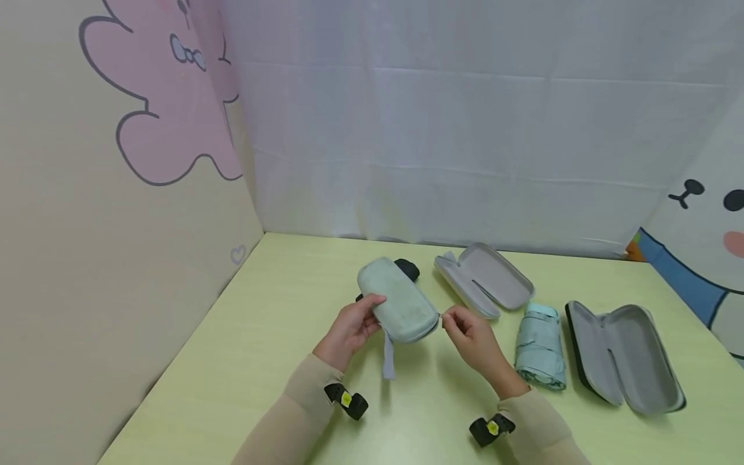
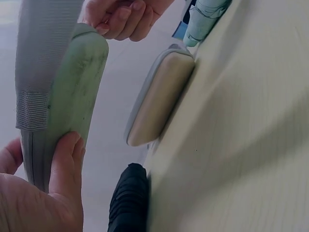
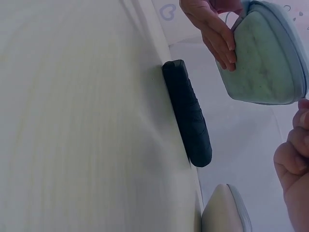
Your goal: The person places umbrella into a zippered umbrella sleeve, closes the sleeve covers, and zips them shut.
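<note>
My left hand [image 1: 352, 327] grips a pale green zip case [image 1: 398, 301] by its left side, thumb on top, and holds it above the table. A grey fabric loop [image 1: 388, 356] hangs from the case. At the near right corner of the case, my right hand [image 1: 472, 340] pinches the zip pull with thumb and forefinger. The other fingers of that hand are curled, as the left wrist view shows. The zip along the case's edge looks closed. A dark rolled bundle [image 3: 187, 113] lies on the table behind the case, partly hidden by it in the head view.
Two hard cases lie open on the right: one with a grey lining [image 1: 494, 276] at the back, another [image 1: 639, 358] at the far right. Between them lies a light blue-green rolled bundle [image 1: 540, 349]. A white curtain [image 1: 453, 142] hangs behind the yellow table [image 1: 232, 368].
</note>
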The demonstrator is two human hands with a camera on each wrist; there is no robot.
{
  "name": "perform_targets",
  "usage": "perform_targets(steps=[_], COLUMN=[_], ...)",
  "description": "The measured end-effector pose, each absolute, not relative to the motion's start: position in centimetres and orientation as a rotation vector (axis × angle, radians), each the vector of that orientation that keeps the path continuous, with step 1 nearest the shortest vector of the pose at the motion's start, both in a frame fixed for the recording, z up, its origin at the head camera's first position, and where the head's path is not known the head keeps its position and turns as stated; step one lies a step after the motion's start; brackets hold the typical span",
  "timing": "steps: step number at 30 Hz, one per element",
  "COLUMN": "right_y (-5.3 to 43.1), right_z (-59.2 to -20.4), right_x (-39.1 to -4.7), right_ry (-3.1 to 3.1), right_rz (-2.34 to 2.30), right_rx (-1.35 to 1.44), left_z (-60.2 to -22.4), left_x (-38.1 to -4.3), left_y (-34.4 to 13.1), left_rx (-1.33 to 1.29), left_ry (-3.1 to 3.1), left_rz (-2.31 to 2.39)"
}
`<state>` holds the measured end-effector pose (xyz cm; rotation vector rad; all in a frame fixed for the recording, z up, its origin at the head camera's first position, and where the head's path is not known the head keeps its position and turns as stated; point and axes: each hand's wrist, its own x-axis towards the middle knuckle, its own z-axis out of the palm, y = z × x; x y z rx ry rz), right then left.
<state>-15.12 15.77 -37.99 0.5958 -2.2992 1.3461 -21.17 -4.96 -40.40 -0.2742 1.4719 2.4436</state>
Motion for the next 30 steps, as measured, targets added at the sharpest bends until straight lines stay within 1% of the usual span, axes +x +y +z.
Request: perform_targets(steps=[9,14,30], right_y=[15.85,15.79,15.5], right_z=[-38.03,-38.13,-38.05], right_x=[-15.27,-15.24,-15.06], right_ry=[-2.257,-2.242,-2.279], right_rz=[1.344,1.357,1.347], right_rx=[0.635,0.667,0.625], left_z=[-40.45,-40.53,-40.66], left_x=[-21.12,-21.01,-21.03], left_y=[-4.89,-4.84,-4.57], left_rx=[-0.274,-0.315,-0.361], left_ry=[1.44,1.421,1.344], left_rz=[2.464,2.496,2.578])
